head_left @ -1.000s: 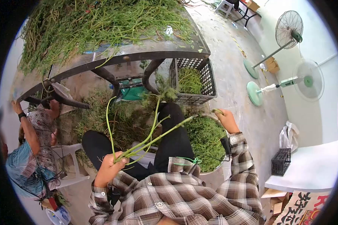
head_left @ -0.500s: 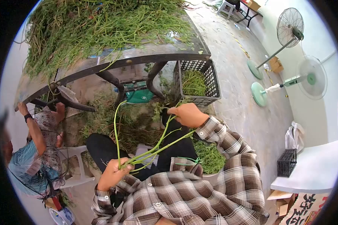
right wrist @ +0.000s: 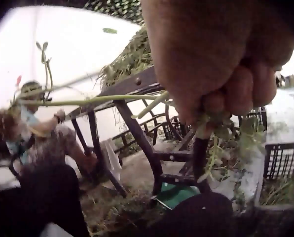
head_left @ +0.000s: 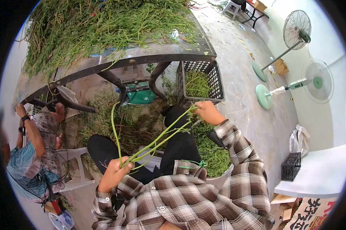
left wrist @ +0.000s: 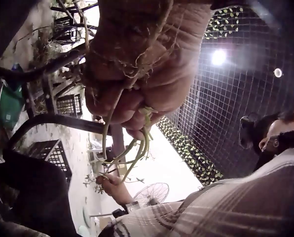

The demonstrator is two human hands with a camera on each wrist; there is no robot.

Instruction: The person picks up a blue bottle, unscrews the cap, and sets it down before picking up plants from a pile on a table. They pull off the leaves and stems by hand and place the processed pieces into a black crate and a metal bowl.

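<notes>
A person wears a long-sleeved plaid shirt in brown, grey and white, with pale round buttons down the front; buttoned cuffs; black trousers; a thin green cord knotted at the front, right of centre

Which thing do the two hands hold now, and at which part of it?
Green stems: the left hand grips them near the rooted ends; the right hand holds some at their leafy far ends.
</notes>
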